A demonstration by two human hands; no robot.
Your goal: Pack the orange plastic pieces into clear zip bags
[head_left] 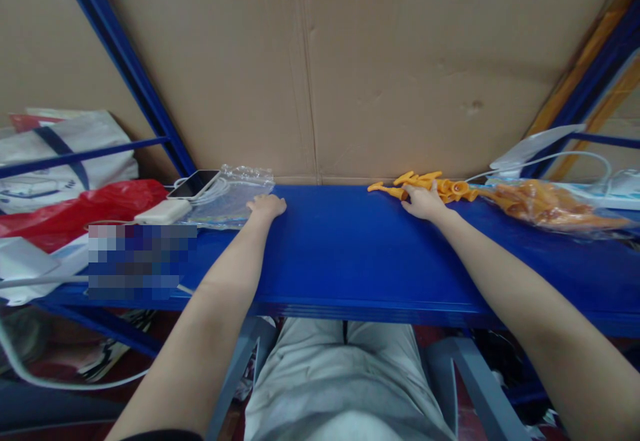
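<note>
My left hand (267,206) lies on the blue tabletop (340,254) at the right edge of a clear plastic bag (227,194). Its fingers look apart, and no object shows in them. At the right, my right hand (424,202) is over a small heap of orange plastic pieces (457,191), some with round, funnel-like open ends. The thumb and fingers close around the wide end of one orange plastic piece (387,190), whose thin end points left. The fingertips are partly hidden by the hand. More orange pieces are inside a clear bag (550,208) further right.
On the left are a phone (195,184), a white power bank (163,212), a coiled white cable, a red bag (90,211) and a white cloth bag (65,154). Cardboard (310,74) walls the back. Blue posts (133,74) stand at both sides. A white cable runs at the right.
</note>
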